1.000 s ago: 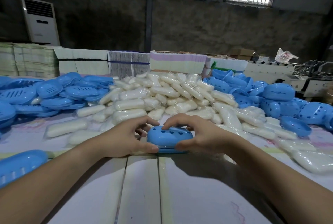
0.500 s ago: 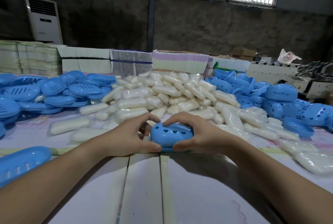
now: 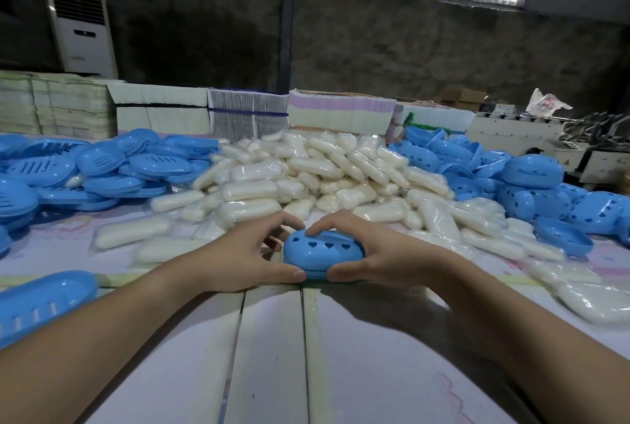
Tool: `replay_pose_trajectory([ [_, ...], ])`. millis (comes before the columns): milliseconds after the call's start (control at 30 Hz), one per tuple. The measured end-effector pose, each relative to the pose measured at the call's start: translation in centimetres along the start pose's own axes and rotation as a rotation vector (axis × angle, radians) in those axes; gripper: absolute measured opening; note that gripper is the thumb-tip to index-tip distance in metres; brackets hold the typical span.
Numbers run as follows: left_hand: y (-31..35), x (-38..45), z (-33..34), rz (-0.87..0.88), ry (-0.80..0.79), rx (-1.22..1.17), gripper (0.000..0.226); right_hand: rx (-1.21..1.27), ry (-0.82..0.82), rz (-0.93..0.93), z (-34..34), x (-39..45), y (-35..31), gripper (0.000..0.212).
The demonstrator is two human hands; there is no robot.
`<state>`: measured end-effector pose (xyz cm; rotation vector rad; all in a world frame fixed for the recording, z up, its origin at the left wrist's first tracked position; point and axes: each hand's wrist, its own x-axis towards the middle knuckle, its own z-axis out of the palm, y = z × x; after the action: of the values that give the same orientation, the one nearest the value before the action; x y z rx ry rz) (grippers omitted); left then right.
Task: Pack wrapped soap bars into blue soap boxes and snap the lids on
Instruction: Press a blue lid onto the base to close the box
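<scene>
A blue soap box (image 3: 323,253) with heart-shaped holes in its domed lid rests on the table just in front of me. My left hand (image 3: 238,258) grips its left end, thumb under the front rim and fingers over the top. My right hand (image 3: 378,253) grips its right end the same way. The lid sits on the base; whatever is inside is hidden. Behind the box rises a big heap of wrapped white soap bars (image 3: 306,178).
Blue slotted bases (image 3: 112,171) are piled at the left, one base (image 3: 41,304) lies near my left forearm. Blue lids and closed boxes (image 3: 531,185) are heaped at the right. Loose soap bars (image 3: 593,297) lie at the right edge. Stacked cartons (image 3: 163,110) line the back.
Both hands keep hold of the box in the same spot. The lid now sits a little lower and flatter on the base, and my fingers have closed in over its top.
</scene>
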<state>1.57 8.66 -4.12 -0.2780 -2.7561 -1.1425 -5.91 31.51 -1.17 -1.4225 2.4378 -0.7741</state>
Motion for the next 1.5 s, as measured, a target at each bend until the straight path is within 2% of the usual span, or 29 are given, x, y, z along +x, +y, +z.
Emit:
replay_pose_trajectory([
  [133,0.1,-0.1,0.2,0.043,-0.002,0.083,0.063,0.005,-0.013,0.024,0.2,0.2,-0.1,0.051],
  [233,0.0,-0.2,0.3,0.092,0.024,0.112,0.062,-0.039,-0.012,0.05,0.3,0.1,-0.1,0.061],
  [467,-0.1,-0.3,-0.3,0.14,-0.017,0.196,0.056,-0.107,0.11,0.008,0.6,-0.1,0.2,0.07],
  [600,-0.2,-0.3,-0.3,0.145,-0.021,0.238,0.058,-0.133,0.18,-0.034,0.3,-0.3,0.4,0.063],
  [700,-0.1,-0.4,-0.3,0.193,0.045,0.248,0.064,-0.117,0.221,-0.066,0.2,-0.3,0.4,0.056],
  [767,-0.1,-0.3,-0.1,0.241,0.087,0.285,0.059,-0.093,0.244,-0.076,0.3,-0.3,0.6,0.054],
  [967,0.0,-0.3,-0.2,0.234,0.113,0.481,0.062,-0.136,0.232,-0.042,0.2,-0.2,0.8,0.054],
  [1133,0.1,-0.2,-0.1,0.226,0.124,0.451,0.052,-0.17,0.314,-0.016,-0.1,-0.3,0.8,0.063],
  [1233,0.0,-0.2,0.0,0.211,0.141,0.422,0.054,-0.16,0.387,-0.01,-0.3,-0.5,0.8,0.052],
  [1500,-0.5,-0.1,0.2,0.194,0.209,0.405,0.052,-0.183,0.386,0.007,-0.3,-0.3,0.3,0.042],
])
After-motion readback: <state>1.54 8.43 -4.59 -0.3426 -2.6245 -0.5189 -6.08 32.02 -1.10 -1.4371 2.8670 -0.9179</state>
